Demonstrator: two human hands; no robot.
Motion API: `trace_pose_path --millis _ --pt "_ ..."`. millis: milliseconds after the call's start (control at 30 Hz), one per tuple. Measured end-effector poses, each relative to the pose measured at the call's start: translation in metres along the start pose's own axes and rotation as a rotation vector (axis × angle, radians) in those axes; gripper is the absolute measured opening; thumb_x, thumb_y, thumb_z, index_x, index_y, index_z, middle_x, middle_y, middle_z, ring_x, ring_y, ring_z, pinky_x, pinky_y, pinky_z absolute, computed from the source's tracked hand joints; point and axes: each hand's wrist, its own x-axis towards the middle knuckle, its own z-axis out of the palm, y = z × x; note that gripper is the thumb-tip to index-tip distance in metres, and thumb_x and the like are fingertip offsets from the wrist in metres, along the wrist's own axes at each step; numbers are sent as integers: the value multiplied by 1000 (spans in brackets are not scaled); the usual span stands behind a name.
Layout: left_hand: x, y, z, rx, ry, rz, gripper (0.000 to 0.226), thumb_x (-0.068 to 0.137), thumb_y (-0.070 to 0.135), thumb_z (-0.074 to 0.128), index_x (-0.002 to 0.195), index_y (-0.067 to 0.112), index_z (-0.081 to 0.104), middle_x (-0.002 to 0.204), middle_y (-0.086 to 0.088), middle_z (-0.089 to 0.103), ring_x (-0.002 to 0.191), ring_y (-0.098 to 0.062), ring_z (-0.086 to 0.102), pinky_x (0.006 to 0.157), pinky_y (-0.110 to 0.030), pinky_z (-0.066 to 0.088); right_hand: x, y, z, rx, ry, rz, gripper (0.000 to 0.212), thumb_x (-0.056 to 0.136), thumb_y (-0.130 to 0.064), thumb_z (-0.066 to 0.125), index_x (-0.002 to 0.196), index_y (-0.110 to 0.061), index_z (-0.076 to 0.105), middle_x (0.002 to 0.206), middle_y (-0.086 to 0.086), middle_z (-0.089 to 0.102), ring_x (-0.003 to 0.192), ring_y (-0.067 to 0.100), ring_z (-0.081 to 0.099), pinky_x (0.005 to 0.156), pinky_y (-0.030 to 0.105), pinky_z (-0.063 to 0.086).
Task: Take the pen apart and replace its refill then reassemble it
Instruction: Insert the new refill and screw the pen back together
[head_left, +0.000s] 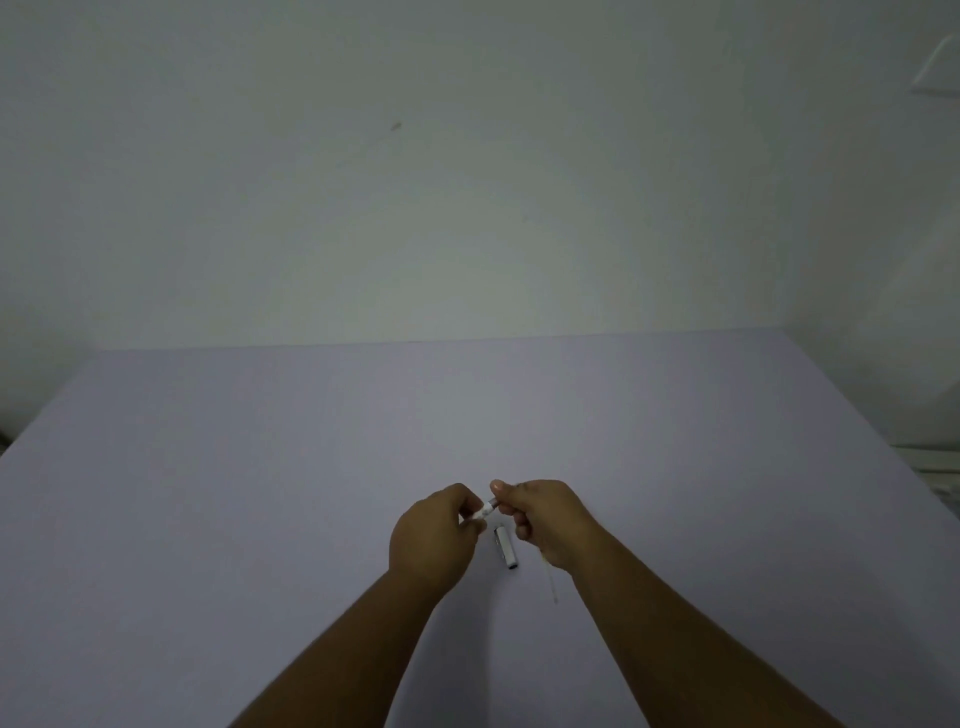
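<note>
Both hands meet above the pale lilac table (260, 519), gripping a small white pen (485, 509) between them. My left hand (434, 535) pinches its left end and my right hand (545, 514) pinches the right end, so only a short middle part shows. Just below the hands a white pen cap (506, 547) lies on the table. A thin pale refill (551, 582) lies beside it, partly hidden under my right wrist.
The table runs back to a plain white wall (467, 182). At the right edge, beyond the table, stand some pale objects (940, 462).
</note>
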Motion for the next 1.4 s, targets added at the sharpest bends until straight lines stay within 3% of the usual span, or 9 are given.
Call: trace_pose_path --millis 100,233,333,533,633,767,933,1133,1400 --pt "5 -11 -2 -80 -39 -79 24 88 28 63 111 23 64 105 4 71 88 -13 61 67 -19 39 11 1 -5 -200 132 -71 36 86 -41 61 83 -5 68 80 5 67 61 15 50 66 31 48" --pt "11 -28 -4 -150 -94 -190 33 89 27 62 120 20 64 113 0 70 94 -13 61 77 -20 38 28 18 -5 -757 201 -171 25 86 -29 61 77 -7 65 80 11 67 79 23 63 79 34 53" --pt "10 -36 0 -243 -136 -251 25 88 23 63 111 17 70 105 -1 72 84 -10 57 75 -23 41 38 40 8 -945 192 -133 29 86 -31 58 97 -5 65 104 14 71 99 28 66 81 31 52" --pt "12 -49 7 -479 -191 -394 20 83 19 69 102 14 72 68 5 61 57 -10 54 52 -20 42 43 58 19 -996 211 -221 27 89 -24 56 107 -5 56 113 15 65 105 31 62 85 34 50" --pt "13 -51 7 -513 -201 -414 16 82 16 70 98 14 72 65 1 62 53 -12 53 45 -20 42 44 54 24 -914 241 -212 28 91 -25 53 106 -2 60 109 18 67 103 33 64 85 35 51" --pt "14 -50 6 -512 -223 -411 12 81 17 71 93 16 72 68 -1 66 56 -14 58 46 -23 47 39 27 25 -458 219 -185 33 89 -23 57 56 -18 60 64 6 65 63 21 62 76 34 53" --pt "15 -41 6 -511 -250 -378 7 81 19 73 88 20 72 72 -1 69 58 -13 62 48 -23 50 36 -9 24 238 131 -149 9 89 -9 61 82 -4 64 64 5 61 49 6 53 52 16 51" --pt "15 -28 7 -532 -256 -354 5 83 19 71 84 24 68 71 1 68 60 -12 63 45 -20 48 32 -11 19 112 98 -159 15 84 -13 68 70 -7 68 65 7 61 57 14 54 66 27 53" --pt "16 -20 9 -566 -248 -353 12 83 17 70 94 15 73 73 -4 70 60 -15 64 48 -23 49 22 -3 15 141 6 -98 10 82 -10 69 83 -1 67 66 6 66 56 12 56 55 18 52"
